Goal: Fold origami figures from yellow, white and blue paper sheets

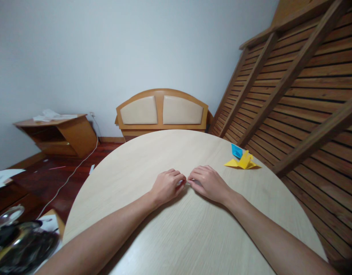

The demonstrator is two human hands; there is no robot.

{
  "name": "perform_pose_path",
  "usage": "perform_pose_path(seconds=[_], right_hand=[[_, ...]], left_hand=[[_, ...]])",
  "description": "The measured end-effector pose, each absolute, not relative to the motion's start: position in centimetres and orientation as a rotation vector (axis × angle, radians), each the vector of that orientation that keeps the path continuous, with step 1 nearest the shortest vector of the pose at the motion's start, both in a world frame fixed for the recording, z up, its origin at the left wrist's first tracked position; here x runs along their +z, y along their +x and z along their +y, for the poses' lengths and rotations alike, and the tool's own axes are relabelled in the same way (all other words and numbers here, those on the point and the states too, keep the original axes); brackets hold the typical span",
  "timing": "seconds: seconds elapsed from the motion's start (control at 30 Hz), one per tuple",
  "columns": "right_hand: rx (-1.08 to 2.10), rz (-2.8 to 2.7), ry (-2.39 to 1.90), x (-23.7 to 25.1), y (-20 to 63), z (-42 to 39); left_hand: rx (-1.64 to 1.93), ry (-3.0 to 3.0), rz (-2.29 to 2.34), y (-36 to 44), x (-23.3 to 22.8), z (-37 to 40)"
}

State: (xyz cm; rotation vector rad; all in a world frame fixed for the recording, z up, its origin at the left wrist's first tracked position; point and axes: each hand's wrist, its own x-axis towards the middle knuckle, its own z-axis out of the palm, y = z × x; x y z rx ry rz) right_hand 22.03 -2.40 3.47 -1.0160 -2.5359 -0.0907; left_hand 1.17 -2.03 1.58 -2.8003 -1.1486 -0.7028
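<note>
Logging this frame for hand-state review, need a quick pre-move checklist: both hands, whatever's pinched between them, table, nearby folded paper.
1. Both hands in view: ok. Left hand and right hand rest on the round table, fingertips meeting.
2. Thing between the fingertips: cannot tell. Only a small pale sliver shows; the hands cover the rest.
3. Grip: cannot tell which hand pinches it; fingers of both are curled.
4. Folded paper clear of the hands: ok. The yellow folded paper and blue folded paper lie apart, near the table's right edge.
5. Table bare around the hands: ok.
</note>
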Motion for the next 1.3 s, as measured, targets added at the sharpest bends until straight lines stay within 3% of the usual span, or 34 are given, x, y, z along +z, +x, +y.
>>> perform_pose_path(seconds=[1.3], right_hand=[[-0.062, -2.442, -1.129, 3.3, 25.4, -0.7]], left_hand=[[-0.699, -2.735, -1.502, -0.7, 0.4, -0.4]])
